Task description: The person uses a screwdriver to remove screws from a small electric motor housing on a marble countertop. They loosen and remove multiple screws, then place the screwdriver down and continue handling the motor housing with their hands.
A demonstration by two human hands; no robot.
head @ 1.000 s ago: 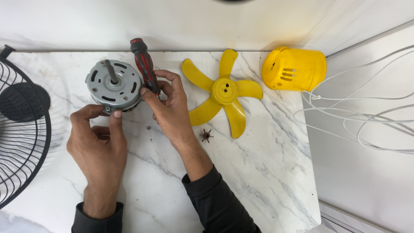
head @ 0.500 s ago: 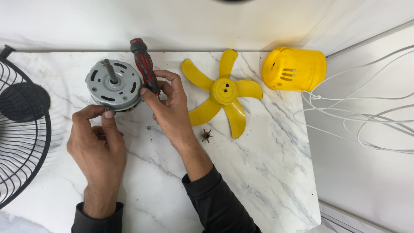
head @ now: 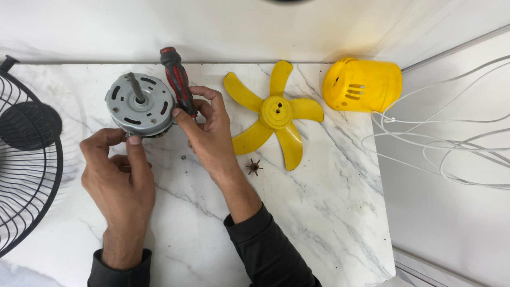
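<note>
Marble-patterned white bench (head: 297, 223) carries everything in view. Near its back edge sits a round grey metal fan motor (head: 140, 105) with a short steel shaft sticking up from its middle and dark slots around its face. The left hand (head: 118, 175) rests on the bench just in front of the motor, its thumb and forefinger pinched against the motor's lower rim; the other fingers are curled under. The right hand (head: 210, 133) is closed around a screwdriver with a red and black ribbed handle (head: 178, 81), gripping it low on the handle so that the handle tip points away toward the wall. The tool lies close against the motor's right side; its blade is hidden behind the fingers and the motor, so I cannot tell where the tip sits. Both forearms wear dark sleeves.

Just right of the right hand lies a yellow plastic five-bladed fan propeller (head: 275, 112), flat on the bench. Below it, near the right wrist, is a small dark star-shaped knob (head: 253, 167). A tiny dark screw (head: 183, 157) lies between the two hands. At the far right corner a yellow plastic motor cover with vent slots (head: 363, 85) lies on its side. A black wire fan guard (head: 26, 159) overhangs the left edge, and thin white cables (head: 451, 149) loop beyond the bench's right edge.
</note>
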